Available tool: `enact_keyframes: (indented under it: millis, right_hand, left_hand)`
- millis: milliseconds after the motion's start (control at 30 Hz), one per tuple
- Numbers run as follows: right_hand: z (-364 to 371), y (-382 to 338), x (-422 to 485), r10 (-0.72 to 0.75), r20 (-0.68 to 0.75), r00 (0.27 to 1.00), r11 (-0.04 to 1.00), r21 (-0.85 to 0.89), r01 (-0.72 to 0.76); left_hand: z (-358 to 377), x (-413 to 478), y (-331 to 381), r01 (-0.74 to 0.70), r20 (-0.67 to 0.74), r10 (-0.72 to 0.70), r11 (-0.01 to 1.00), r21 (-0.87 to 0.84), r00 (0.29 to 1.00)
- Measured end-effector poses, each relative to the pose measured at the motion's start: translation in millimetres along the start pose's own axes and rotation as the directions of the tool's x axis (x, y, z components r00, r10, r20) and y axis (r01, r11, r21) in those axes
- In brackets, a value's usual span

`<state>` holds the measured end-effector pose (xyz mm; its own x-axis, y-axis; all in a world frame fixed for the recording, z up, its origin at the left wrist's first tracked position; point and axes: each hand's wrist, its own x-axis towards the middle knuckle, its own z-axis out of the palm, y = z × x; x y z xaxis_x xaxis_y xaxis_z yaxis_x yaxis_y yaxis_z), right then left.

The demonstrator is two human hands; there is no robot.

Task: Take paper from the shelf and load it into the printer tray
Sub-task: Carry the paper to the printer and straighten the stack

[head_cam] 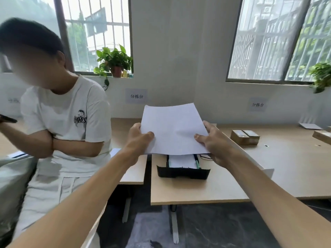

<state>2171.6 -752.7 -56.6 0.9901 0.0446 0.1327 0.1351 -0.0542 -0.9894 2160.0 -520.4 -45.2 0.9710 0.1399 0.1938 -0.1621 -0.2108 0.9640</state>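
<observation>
I hold a thin stack of white paper (172,128) in the air with both hands, tilted up at the far end. My left hand (138,138) grips its left edge, thumb on top. My right hand (213,142) grips its right edge the same way. Just below the stack sits the black printer tray (182,173) on the wooden table, pulled out toward me, with white sheets lying inside it. The stack hides the far part of the tray and whatever lies behind it.
A person in a white T-shirt (59,122) sits close on the left, holding a phone. A second table (129,174) abuts on the left. Small cardboard boxes (244,136) lie on the table (286,169) at right. Wall and barred windows stand behind.
</observation>
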Motion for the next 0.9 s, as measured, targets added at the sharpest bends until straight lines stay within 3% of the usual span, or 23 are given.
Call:
enact_keyframes:
  millis: [300,633,900]
  right_hand:
    - [28.8,35.2,122.7,0.019,0.07,0.997,1.0,-0.02,-0.018]
    - [91.5,57.4,249.4,0.012,0.071,0.997,0.997,0.077,-0.018]
    - [125.5,61.3,354.5,0.195,0.076,0.978,0.968,0.146,-0.205]
  left_hand:
    - [-5.5,110.3,-50.2,0.076,-0.04,-0.076,0.997,-0.015,0.996]
    - [-60.1,242.3,-94.4,-0.101,0.0,0.101,0.994,-0.051,0.995]
    - [-88.4,329.2,-124.4,-0.145,0.021,0.146,0.989,-0.038,0.989]
